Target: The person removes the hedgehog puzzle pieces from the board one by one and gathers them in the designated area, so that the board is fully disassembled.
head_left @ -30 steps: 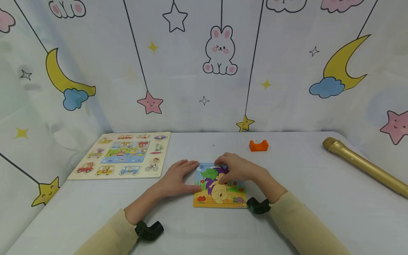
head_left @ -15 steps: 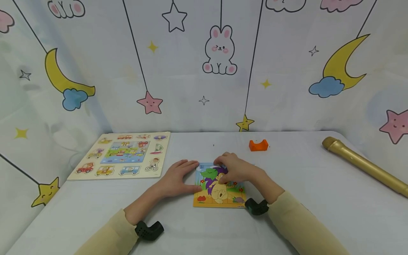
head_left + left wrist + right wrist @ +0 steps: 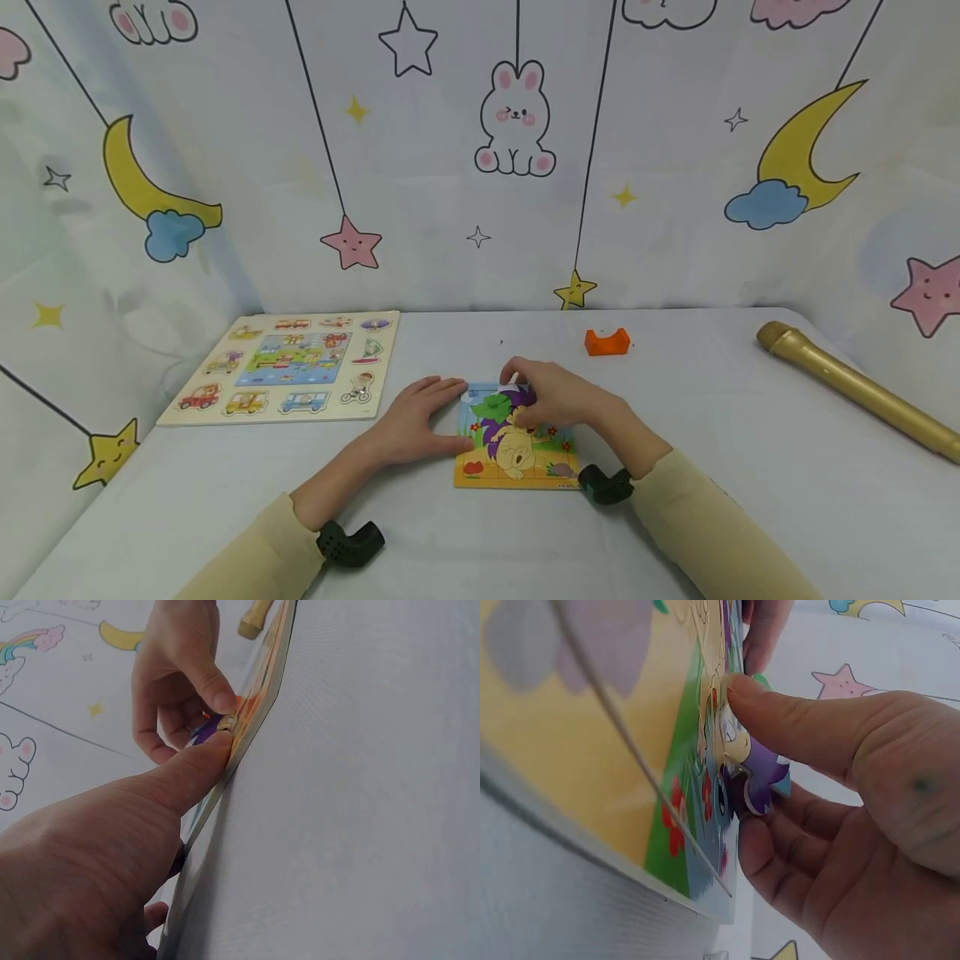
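Observation:
A small jigsaw puzzle board (image 3: 487,482) with a purple and yellow cartoon animal lies on the white table. My right hand (image 3: 561,397) pinches a puzzle piece (image 3: 763,774) with purple and a bit of a face on it. The right wrist view has this piece tilted up out of the board, thumb on one side and fingers on the other. At the board's left side, my left hand (image 3: 411,423) is spread, its thumb (image 3: 202,765) resting on the picture and its fingertips by the upper left corner. Part of the piece is hidden behind the right hand in the head view.
A larger cream puzzle board (image 3: 382,367) with vehicle pictures lies at the back left. An orange notched block (image 3: 607,342) sits at the back, right of centre. A gold microphone-shaped stick (image 3: 855,387) lies at the right. Behind the table hangs a patterned cloth (image 3: 420,167).
My right fingers have risen slightly, and the puzzle piece's far edge now tips up from the board. The left hand stays in place.

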Tool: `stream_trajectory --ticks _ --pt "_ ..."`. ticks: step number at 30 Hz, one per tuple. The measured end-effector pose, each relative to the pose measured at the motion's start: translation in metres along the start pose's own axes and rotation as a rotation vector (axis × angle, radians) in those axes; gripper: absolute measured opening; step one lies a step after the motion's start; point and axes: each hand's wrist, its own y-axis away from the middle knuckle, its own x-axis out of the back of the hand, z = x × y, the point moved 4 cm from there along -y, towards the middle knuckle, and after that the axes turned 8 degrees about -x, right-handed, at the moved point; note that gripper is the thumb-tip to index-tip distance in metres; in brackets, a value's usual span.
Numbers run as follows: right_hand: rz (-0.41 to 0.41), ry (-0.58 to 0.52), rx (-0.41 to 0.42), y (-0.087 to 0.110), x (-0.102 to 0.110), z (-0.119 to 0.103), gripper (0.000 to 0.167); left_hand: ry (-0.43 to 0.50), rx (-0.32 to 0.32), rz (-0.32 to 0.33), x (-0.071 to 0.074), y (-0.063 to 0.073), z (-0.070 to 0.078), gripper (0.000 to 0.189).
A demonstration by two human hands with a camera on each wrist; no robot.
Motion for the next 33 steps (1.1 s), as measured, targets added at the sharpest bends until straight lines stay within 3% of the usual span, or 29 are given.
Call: stream_trajectory --ticks 8,23,33 --pt "0.036 -0.021 0.042 -0.003 0.003 0.000 0.027 -0.004 -0.004 0.004 0.002 0.000 0.002 0.084" --pt "0.031 -0.087 0.084 -0.002 0.015 0.001 0.024 -0.013 0.007 0.007 0.003 0.001 -0.001 0.085" --pt "0.085 -0.133 0.039 0.017 0.041 0.019 0.024 -0.005 0.014 -0.006 -0.001 0.000 -0.002 0.085"
